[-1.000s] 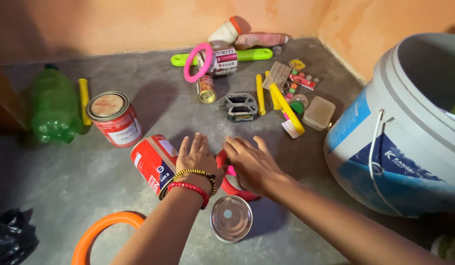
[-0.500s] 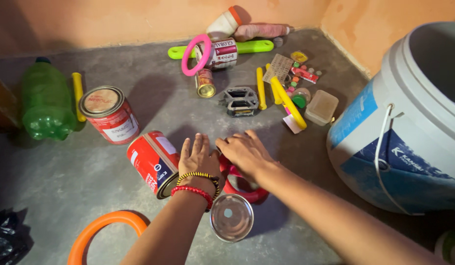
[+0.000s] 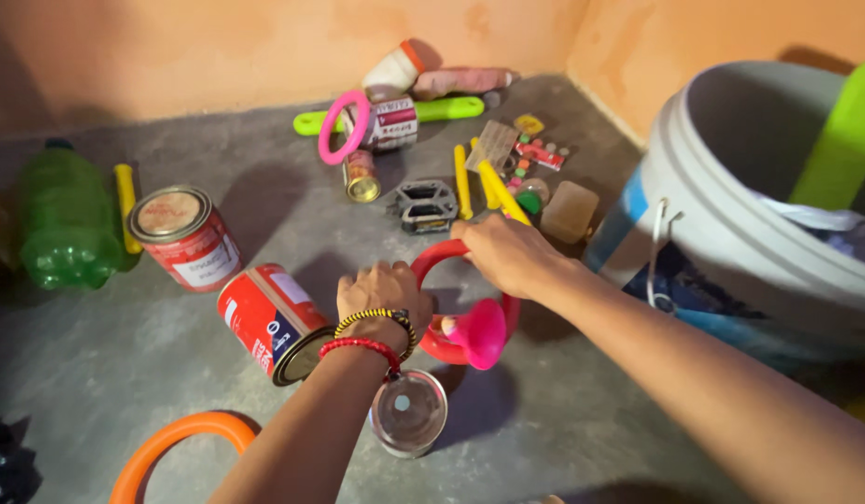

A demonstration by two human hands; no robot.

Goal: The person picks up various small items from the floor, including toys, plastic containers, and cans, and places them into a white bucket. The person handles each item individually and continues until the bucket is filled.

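Head view: the right hand (image 3: 507, 254) gripped the red ring (image 3: 439, 261) at its top, tilted off the floor (image 3: 171, 355). The left hand (image 3: 381, 294), fingers curled shut, held its near side, beside the red can (image 3: 265, 322).

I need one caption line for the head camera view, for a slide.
Right hand lifts a red ring with a pink funnel-shaped piece while the left hand rests beside a tipped red can.
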